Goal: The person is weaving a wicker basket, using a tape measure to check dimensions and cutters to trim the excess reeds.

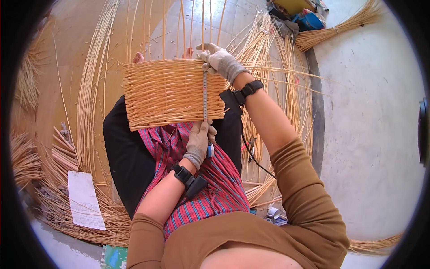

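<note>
A partly woven wicker basket [168, 92] rests across my lap, with tall stakes [164, 31] rising from its far edge. Stretched across the woven face near its right side is the blade of a tape measure [205, 94]. My gloved left hand [199, 139] is closed on the tape measure's case at the basket's near edge; a little of the blue-and-white case shows beside the palm. At the far edge my gloved right hand [218, 60] pinches the blade's other end against the top of the weave, beside a stake.
Bundles of long willow rods [264, 49] lie to the right, with more rods [94, 80] along the left. A written paper sheet [86, 199] lies at lower left. A tied bundle [340, 32] and a blue container [310, 21] stand far right. A red plaid cloth [210, 184] covers my lap.
</note>
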A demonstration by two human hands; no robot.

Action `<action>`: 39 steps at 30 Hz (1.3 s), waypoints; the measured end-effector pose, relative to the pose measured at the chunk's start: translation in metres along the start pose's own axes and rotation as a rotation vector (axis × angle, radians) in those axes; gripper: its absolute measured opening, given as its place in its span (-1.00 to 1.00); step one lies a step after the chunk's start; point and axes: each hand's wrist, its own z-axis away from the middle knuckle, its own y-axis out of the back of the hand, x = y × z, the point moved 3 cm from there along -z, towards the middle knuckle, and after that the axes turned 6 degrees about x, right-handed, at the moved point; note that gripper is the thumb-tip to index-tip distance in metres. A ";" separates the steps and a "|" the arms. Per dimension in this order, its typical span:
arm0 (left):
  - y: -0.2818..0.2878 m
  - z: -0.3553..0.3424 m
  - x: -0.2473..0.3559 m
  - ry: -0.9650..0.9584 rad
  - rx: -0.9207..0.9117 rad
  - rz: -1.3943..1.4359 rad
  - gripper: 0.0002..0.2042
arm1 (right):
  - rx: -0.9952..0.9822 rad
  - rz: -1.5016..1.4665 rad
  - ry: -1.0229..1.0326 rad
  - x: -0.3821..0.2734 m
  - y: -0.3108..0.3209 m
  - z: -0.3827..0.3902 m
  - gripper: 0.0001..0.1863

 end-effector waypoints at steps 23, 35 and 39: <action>-0.047 0.033 0.064 -0.336 -0.427 -0.699 -0.78 | 0.137 -0.708 0.245 0.205 0.043 0.174 -0.46; -0.113 -0.068 0.204 -1.236 0.117 -1.901 -0.36 | 0.773 -0.146 0.224 0.273 0.094 0.160 -0.67; -0.103 -0.080 0.219 -0.956 0.106 -2.021 -0.36 | 0.643 0.224 0.657 0.173 0.061 0.176 -0.79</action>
